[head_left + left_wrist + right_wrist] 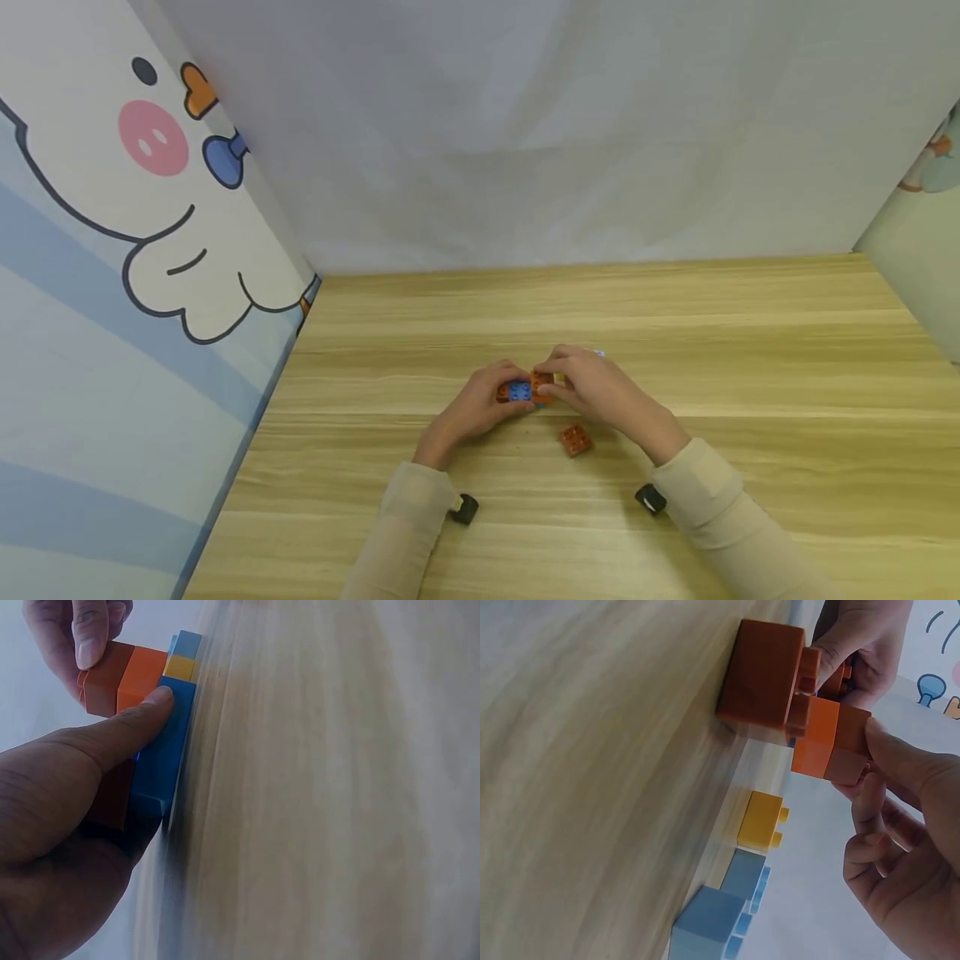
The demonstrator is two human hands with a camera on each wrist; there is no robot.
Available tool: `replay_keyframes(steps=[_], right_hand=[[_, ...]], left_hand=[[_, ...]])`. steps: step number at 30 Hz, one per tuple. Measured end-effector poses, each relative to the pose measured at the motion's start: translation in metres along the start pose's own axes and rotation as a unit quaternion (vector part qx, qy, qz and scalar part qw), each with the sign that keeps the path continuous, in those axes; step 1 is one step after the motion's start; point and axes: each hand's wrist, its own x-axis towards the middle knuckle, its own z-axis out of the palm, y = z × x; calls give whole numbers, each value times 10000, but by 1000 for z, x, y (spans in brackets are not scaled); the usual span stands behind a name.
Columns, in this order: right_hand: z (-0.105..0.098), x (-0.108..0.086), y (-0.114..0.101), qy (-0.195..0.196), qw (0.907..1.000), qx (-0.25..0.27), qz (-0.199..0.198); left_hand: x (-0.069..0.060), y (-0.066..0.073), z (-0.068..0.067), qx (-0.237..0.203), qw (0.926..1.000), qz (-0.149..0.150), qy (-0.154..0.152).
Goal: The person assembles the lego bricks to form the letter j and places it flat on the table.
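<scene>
The left hand (480, 404) (67, 802) grips a low build: its thumb lies along a long blue brick (165, 750), with a dark brown brick (114, 796) beside it. The right hand (600, 387) (922, 825) pinches a brown brick (851, 742) (105, 679) between thumb and fingers. That brick sits against an orange brick (815, 735) (141, 675), which touches the blue one in the left wrist view. Whether the brown brick is fully pressed on, I cannot tell. A loose reddish-brown brick (575, 440) (761, 679) lies on the table just in front of the hands.
Behind the right hand stand a yellow brick (760, 820) and light blue bricks (709, 922), mostly hidden in the head view. The wooden table (375, 333) meets a pale curtain (525, 167) at the back and a cartoon-printed panel (90, 333) on the left.
</scene>
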Motion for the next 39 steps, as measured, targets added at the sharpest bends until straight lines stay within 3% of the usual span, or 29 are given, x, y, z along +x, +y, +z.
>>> replay_keyframes(steps=[12,19,22,33,39], right_hand=[[-3,-12,4,-122,9999,60,71],[-13,-23,10,-264,9992,87,276],[-14,-30,13,-470,9981,146,371],[-6,-45,23,-1141,9901,821,-14],[-3,-49,24,-1388,9866,854,-19]], left_hand=[[1,2,4,75,10000,-2,-55],[2,1,2,74,9998,-177,-43],[2,0,1,46,9997,-238,-54],[3,2,-1,27,9995,-296,-65],[3,1,0,51,9995,-302,-68]])
